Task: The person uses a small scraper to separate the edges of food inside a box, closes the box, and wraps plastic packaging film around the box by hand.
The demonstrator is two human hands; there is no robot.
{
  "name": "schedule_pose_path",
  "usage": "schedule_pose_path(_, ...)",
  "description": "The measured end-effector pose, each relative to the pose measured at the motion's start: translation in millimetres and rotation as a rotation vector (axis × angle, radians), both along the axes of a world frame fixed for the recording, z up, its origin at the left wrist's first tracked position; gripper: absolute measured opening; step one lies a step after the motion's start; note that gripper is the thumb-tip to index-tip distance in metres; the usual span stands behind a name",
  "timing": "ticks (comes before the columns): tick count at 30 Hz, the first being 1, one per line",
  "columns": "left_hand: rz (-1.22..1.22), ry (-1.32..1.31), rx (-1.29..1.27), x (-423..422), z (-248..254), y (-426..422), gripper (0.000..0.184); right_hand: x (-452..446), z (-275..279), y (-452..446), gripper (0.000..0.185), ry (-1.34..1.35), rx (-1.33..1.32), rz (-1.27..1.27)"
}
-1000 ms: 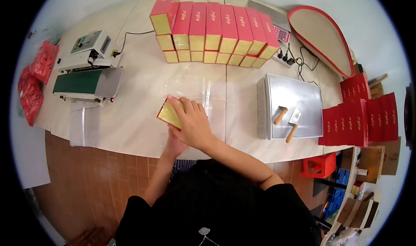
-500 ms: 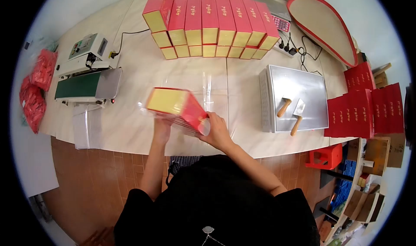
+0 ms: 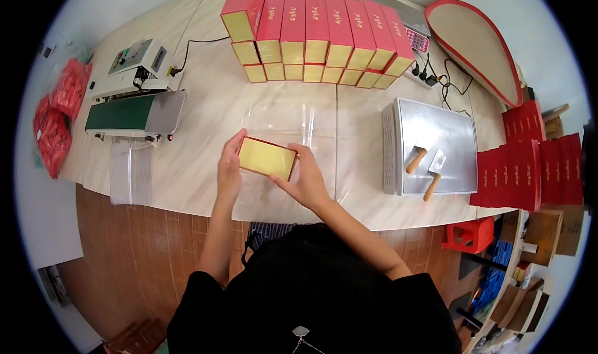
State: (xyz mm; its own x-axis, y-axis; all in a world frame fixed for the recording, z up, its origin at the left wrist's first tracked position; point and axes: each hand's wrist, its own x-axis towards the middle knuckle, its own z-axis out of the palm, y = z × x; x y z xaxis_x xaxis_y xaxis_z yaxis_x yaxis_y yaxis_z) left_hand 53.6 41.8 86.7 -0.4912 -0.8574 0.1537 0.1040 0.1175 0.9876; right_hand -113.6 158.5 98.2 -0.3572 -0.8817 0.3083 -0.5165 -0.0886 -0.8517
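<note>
A red box with a gold end stands on end between my hands, its gold face turned up toward me. My left hand is closed against its left side. On the other side my right hand grips it, with the thumb along the near edge and fingers at the far right corner. The lower part of the box is hidden. Clear plastic film lies on the table just beyond it.
Red-and-gold boxes are stacked at the back. A sealing machine stands at the left, near clear bags. To the right, a metal hotplate carries two wooden-handled scrapers, beside more red boxes.
The box has turned from a tilted, sideways pose to gold end up. My left hand has come from beneath it to its left side; the right hand still holds it.
</note>
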Motion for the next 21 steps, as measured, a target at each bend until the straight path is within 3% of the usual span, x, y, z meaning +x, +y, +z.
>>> schedule_pose_path(1,0.005,0.002,0.001,1,10,-1,0.076,0,9,2,0.056,-0.085,-0.011,-0.037)
schedule_pose_path(2,0.043,-0.093,0.037,2,20,-2,0.064,-3,16,1,0.056,-0.084,-0.01,-0.032)
schedule_pose_path(3,0.081,-0.188,0.072,4,31,-2,0.053,-6,23,-2,0.044,-0.011,-0.009,-0.064)
schedule_pose_path(4,0.086,-0.188,0.069,4,43,-1,0.053,-10,26,-5,0.034,0.061,-0.01,-0.096)
schedule_pose_path(6,0.234,-0.608,-0.196,3,62,0,0.038,-18,29,-12,0.023,0.043,0.097,-0.093)
schedule_pose_path(7,0.239,-0.61,-0.202,5,64,-1,0.038,-20,30,-14,0.014,0.024,0.21,-0.094)
schedule_pose_path(9,0.195,-0.81,-0.229,10,66,-7,0.031,-24,33,-15,0.011,0.043,0.172,-0.083)
schedule_pose_path(14,0.138,-0.791,-0.244,12,78,-13,0.023,-22,69,-7,0.01,0.039,0.16,-0.064)
schedule_pose_path(16,0.13,-0.792,-0.272,9,79,-13,0.022,-18,83,-7,0.015,0.31,-0.241,0.224)
schedule_pose_path(19,0.099,-0.82,-0.327,5,80,-15,0.026,-9,71,-7,0.026,0.473,-0.216,0.42)
schedule_pose_path(21,0.115,-0.836,-0.354,6,82,-16,0.028,-17,63,-5,0.023,0.618,-0.119,0.437)
